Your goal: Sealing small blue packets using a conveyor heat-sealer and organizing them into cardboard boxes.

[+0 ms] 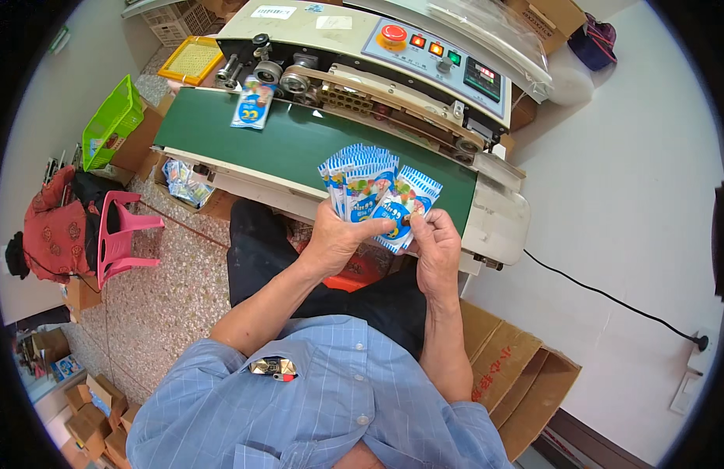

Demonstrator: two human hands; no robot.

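A fanned bunch of small blue-and-white packets [360,181] is gripped in my left hand [336,237], its thumb lying across the front. My right hand [437,246] pinches the edge of the rightmost packet [401,207], which overlaps the bunch. Both hands are over my lap at the near edge of a green conveyor belt [291,144]. One more packet [253,105] lies on the belt's far left part, against the rollers of a sealing machine [330,43]. The lower ends of several held packets are hidden by my left hand.
The machine's panel has a red knob [394,33] and lit buttons. Left are a green basket [116,125], a pink chair [123,230] and a box of packets [191,187]. An open carton [518,367] stands by my right side. A black cable [612,293] runs to the wall.
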